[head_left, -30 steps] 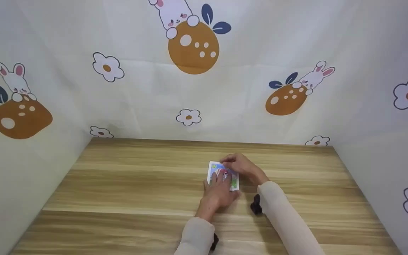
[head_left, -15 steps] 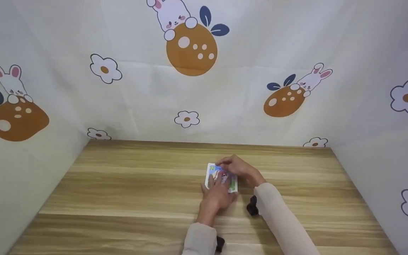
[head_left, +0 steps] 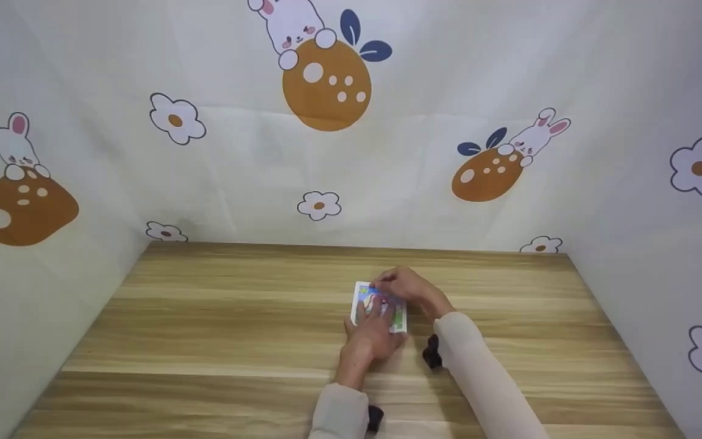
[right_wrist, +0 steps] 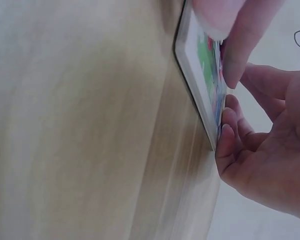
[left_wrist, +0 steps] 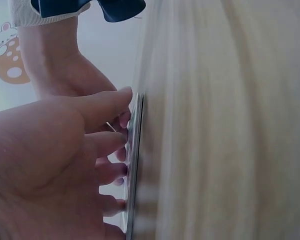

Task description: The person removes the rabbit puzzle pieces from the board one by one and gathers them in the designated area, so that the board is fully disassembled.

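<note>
A flat rectangular picture board (head_left: pixel 364 295), white-bordered with a blue and green print, lies on the wooden table. My left hand (head_left: pixel 370 338) rests on it with fingers spread across the picture; its fingertips touch the surface in the left wrist view. My right hand (head_left: pixel 411 286) is at the board's far right corner. In the right wrist view, its curled fingers (right_wrist: pixel 229 142) touch the board's edge (right_wrist: pixel 202 97), with the thumb over the top side. Both hands cover much of the print, including most of the middle figure.
The wood-grain table (head_left: pixel 217 323) extends to the left, right and front of the board. Pale curtains (head_left: pixel 235 158) printed with rabbits, oranges and flowers stand behind the table and at both sides. A dark wrist attachment (head_left: pixel 432 352) sits at my right sleeve.
The right hand has shifted slightly left along the board's far edge. The left hand stays on the board. The whole view has drifted a little.
</note>
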The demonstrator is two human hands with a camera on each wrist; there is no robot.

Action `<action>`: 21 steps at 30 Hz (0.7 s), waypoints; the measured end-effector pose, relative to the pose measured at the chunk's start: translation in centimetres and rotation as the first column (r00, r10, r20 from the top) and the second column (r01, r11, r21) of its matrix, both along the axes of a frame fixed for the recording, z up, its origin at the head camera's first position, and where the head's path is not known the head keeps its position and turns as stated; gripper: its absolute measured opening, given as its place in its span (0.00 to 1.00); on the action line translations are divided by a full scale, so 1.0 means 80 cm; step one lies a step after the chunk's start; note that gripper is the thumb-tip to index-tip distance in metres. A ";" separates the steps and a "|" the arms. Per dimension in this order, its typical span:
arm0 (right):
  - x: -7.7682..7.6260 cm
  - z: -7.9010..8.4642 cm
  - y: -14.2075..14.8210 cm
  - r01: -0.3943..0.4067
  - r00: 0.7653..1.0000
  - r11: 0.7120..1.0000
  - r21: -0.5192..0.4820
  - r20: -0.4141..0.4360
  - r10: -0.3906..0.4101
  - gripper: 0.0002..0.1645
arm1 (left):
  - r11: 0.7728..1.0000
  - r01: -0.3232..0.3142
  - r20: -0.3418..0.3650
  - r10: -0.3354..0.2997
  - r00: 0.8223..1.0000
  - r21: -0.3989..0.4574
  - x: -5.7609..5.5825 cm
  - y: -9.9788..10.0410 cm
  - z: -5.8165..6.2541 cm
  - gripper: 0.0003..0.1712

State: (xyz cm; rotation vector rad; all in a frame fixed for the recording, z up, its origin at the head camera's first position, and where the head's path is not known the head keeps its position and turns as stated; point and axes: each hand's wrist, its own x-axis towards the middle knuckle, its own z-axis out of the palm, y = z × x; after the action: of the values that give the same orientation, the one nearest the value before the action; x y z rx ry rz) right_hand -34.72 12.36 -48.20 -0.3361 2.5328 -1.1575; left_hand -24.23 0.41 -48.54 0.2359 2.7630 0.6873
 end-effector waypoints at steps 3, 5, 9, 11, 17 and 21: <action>-0.001 0.000 -0.001 -0.009 1.000 1.000 0.008 -0.004 0.009 0.14 | 1.000 -0.009 -0.001 0.009 1.000 -0.026 0.000 0.001 0.000 0.40; -0.001 -0.001 -0.001 -0.005 1.000 1.000 0.006 -0.007 0.005 0.14 | 0.999 -0.018 -0.006 0.017 1.000 -0.034 0.000 0.003 -0.001 0.40; -0.002 -0.002 -0.002 0.011 1.000 1.000 -0.014 -0.005 -0.011 0.14 | 0.999 -0.030 -0.026 0.029 0.999 -0.039 0.001 0.005 -0.001 0.39; -0.002 -0.002 -0.003 0.026 1.000 0.999 -0.021 0.003 -0.026 0.14 | 0.999 -0.034 -0.027 0.033 0.999 -0.036 0.001 0.005 -0.001 0.39; -0.001 -0.003 -0.007 0.047 0.999 0.998 -0.029 0.006 -0.047 0.14 | 0.999 -0.038 -0.023 0.038 0.999 -0.026 0.001 0.004 0.001 0.39; 0.000 -0.002 -0.009 0.056 0.998 0.998 -0.025 -0.002 -0.056 0.14 | 0.999 -0.037 -0.026 0.036 0.999 -0.022 0.001 0.004 0.002 0.39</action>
State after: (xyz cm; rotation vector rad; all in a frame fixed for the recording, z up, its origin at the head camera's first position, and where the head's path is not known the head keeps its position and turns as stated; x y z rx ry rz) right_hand -34.72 11.64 -48.33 -0.2745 2.5465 -1.2113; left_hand -24.13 0.74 -48.35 0.1914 2.8044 0.6663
